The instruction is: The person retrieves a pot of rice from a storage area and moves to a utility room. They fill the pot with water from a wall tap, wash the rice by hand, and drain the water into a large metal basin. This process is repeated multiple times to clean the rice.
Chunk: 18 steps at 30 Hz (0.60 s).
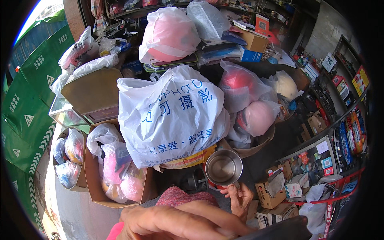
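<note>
Gripping the metal cup (223, 169) apparently by its handle in our right hand (240, 200), we hold it mouth-up near the white bag (176, 116), presumably for levelness, but cannot tell whether our left hand (176, 221) grasps the dark object (282, 230) beside its fingertips.

The scene is viewed from the head, downward and forward, with one hand (172, 220) seen very near.

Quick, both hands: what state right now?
Left hand: partly out of frame; cannot tell whether open or closed.
Right hand: closed, holding the metal cup.
</note>
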{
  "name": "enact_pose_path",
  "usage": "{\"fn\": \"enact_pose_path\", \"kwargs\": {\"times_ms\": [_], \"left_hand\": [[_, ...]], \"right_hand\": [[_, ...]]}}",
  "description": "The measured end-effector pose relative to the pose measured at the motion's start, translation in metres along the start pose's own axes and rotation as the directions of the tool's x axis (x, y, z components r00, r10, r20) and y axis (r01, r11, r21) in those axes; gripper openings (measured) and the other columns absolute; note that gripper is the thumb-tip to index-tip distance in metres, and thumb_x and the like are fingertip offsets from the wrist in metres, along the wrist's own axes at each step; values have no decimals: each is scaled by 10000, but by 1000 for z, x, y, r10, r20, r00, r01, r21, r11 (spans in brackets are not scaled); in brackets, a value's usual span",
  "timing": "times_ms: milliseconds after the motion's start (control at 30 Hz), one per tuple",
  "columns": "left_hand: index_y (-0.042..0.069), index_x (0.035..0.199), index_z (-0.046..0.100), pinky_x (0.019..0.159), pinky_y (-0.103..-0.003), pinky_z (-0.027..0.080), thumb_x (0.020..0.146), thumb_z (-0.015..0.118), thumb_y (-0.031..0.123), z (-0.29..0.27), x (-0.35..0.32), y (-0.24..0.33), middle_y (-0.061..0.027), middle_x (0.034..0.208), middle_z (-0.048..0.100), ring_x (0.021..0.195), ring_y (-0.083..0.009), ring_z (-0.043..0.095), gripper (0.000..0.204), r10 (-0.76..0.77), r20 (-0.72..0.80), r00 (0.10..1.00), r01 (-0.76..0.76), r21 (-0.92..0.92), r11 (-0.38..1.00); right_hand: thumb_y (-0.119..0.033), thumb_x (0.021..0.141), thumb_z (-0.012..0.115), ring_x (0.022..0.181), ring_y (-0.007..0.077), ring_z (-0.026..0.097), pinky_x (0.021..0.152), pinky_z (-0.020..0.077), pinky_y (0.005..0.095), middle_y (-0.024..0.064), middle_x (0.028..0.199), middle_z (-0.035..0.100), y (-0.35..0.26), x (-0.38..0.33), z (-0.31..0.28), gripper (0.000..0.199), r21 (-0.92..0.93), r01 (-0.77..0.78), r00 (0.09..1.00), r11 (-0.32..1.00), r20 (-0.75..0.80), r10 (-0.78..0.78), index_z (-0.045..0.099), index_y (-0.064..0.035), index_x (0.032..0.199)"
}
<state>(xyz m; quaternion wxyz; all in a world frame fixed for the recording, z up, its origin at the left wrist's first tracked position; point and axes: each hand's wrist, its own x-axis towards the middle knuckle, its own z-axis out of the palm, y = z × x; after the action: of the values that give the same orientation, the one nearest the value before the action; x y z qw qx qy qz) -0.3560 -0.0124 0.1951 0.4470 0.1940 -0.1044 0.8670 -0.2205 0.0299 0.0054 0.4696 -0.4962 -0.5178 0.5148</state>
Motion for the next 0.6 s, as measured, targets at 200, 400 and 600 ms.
{"fn": "enact_pose_path", "kwargs": {"times_ms": [200, 400, 600], "left_hand": [[-22, 1198, 442, 867, -545, 547, 827, 746, 245, -3, 22, 19, -304, 1096, 556, 967, -413, 624, 549, -109, 25, 994, 103, 170, 980], [-36, 1166, 468, 874, -509, 551, 883, 672, 181, -13, 52, 53, -309, 1100, 558, 985, -405, 624, 412, -273, 99, 957, 246, 226, 943], [-63, 1137, 492, 886, -462, 551, 938, 595, 125, 1, 74, 92, -318, 1125, 555, 1013, -393, 625, 292, -573, -120, 811, 583, 261, 770]], "right_hand": [[-233, 887, 706, 697, 151, 682, 631, 525, 268, 83, 752, 692, 0, -5, 23, 278, -12, 7, 998, 1000, -64, -8, 653, 39, 897], [-246, 893, 692, 704, 169, 685, 625, 525, 278, 105, 781, 695, -2, -7, 44, 286, -29, -14, 995, 999, -96, 11, 647, 35, 922], [-305, 899, 672, 714, 191, 691, 599, 517, 282, 129, 866, 707, 17, -10, 56, 328, 18, -88, 989, 996, -116, 89, 631, 12, 974]]}}
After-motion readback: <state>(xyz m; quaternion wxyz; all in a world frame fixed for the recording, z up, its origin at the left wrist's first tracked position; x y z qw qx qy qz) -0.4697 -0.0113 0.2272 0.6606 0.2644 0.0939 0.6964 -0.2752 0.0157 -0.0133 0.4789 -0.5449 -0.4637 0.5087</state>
